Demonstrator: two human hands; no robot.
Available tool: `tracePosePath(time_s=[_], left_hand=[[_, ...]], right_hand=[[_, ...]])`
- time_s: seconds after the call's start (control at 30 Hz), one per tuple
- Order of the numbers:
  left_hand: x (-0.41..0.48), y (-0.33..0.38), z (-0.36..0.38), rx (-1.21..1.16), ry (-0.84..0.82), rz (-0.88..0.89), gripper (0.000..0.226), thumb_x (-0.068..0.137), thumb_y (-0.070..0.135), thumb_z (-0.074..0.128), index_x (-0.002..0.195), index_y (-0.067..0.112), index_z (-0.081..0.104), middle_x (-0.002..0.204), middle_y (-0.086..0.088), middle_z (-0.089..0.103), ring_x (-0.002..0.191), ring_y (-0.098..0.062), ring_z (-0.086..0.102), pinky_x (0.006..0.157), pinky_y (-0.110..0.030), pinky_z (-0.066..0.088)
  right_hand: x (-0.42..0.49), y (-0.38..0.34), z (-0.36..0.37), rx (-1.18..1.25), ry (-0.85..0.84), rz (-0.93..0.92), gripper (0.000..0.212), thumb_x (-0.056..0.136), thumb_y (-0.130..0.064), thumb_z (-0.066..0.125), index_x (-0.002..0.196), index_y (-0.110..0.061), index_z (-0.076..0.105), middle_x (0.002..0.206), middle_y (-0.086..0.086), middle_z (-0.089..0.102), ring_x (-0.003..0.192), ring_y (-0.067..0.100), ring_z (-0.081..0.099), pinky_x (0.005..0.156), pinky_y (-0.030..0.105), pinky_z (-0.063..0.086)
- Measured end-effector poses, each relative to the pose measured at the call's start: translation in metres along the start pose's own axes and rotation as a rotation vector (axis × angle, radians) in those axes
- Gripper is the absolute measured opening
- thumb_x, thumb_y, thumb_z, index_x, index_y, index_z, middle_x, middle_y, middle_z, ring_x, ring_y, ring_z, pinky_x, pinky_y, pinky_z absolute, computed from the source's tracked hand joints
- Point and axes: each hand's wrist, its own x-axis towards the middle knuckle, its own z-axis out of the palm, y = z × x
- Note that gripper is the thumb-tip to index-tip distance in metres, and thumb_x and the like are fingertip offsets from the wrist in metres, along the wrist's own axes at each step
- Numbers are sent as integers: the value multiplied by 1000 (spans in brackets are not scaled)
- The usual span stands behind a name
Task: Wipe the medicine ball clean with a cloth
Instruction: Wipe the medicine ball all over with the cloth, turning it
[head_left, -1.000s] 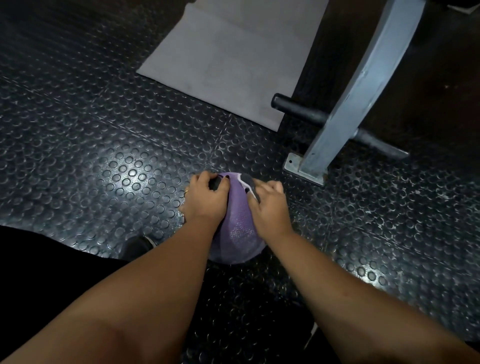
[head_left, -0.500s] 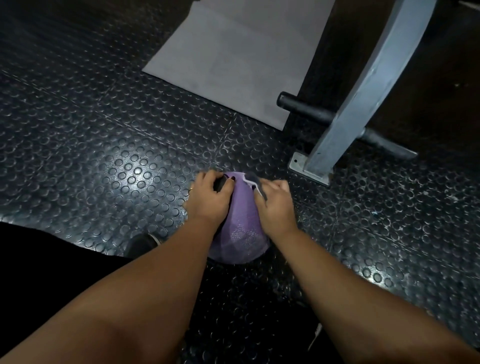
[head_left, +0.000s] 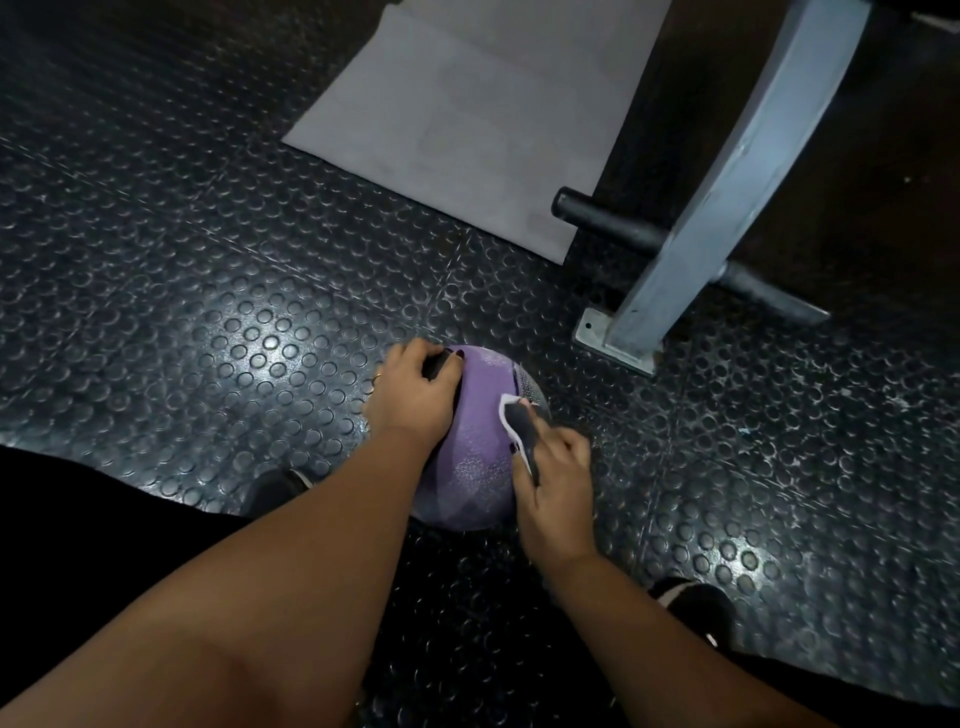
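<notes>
Here the left hand (head_left: 415, 400) grips the ball (head_left: 478, 441), right hand (head_left: 556, 467) presses cloth (head_left: 519, 426).

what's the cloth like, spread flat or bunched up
Bunched: the cloth is a small folded wad gripped by the right hand against the medicine ball.

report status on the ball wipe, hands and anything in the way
Left hand grips the medicine ball on the floor. Right hand holds cloth against its right side. Metal frame foot close behind, clear of both hands.
</notes>
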Motion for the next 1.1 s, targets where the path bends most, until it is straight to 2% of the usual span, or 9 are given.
tracePosePath(time_s=[0.2,0.3,0.4,0.5,0.57,0.7,0.83,0.97,1.1], left_hand=[[-9,-7,-4,-22,9,65,41,82,59,47,107,31,62,107,10,52,102,-18,55,89,-44,49],[-17,-8,-2,-9,29,87,38,82,59,48,105,33,62,104,12,51,99,-17,55,87,-43,50],[-15,-8,-3,-35,49,51,34,81,59,48,102,36,61,104,14,51,99,-15,55,90,-44,48],[-13,-12,-6,-64,55,17,34,80,60,47,102,37,61,105,13,53,101,-16,56,94,-47,48],[-13,-15,-7,-68,57,19,33,80,61,47,101,39,60,106,13,54,102,-17,56,94,-49,48],[-13,-13,-7,-46,35,22,33,84,57,48,104,34,60,107,10,51,102,-19,55,94,-49,48],[-19,-12,-7,7,40,71,37,84,57,45,106,31,60,108,11,51,103,-19,55,87,-43,47],[-21,-9,-6,21,42,79,42,83,58,44,110,31,60,106,14,48,103,-18,54,91,-47,46],[-24,-11,-2,44,29,81,38,82,62,44,109,38,57,106,19,45,105,-18,54,94,-52,47]], right_hand=[[55,-12,3,-87,3,-85,38,92,-28,50,125,-15,62,117,-4,66,97,10,39,88,23,39],[89,-10,4,-135,-117,52,55,86,-45,29,91,-8,69,90,3,68,92,13,39,85,36,44],[98,-12,3,-153,-159,119,44,89,-37,35,74,-4,61,76,8,61,91,20,42,81,42,44],[73,-20,4,-114,-44,41,38,93,-32,42,86,-5,67,82,4,64,90,19,43,80,40,46],[46,-23,2,-94,7,-20,46,91,-38,35,111,-12,68,98,-3,68,91,14,41,81,32,46],[1,-19,-4,-48,5,-100,49,91,-34,40,139,-27,49,129,-15,57,95,10,39,87,17,36],[6,-9,-6,-89,8,-146,46,91,-33,43,135,-24,54,132,-14,57,97,9,37,90,20,38],[33,-10,-5,-18,17,-92,39,92,-18,57,131,-24,58,108,-15,62,92,9,35,83,14,35],[79,-9,-5,-69,-48,54,22,95,-16,52,91,-4,69,74,-10,52,87,15,37,81,34,43]])
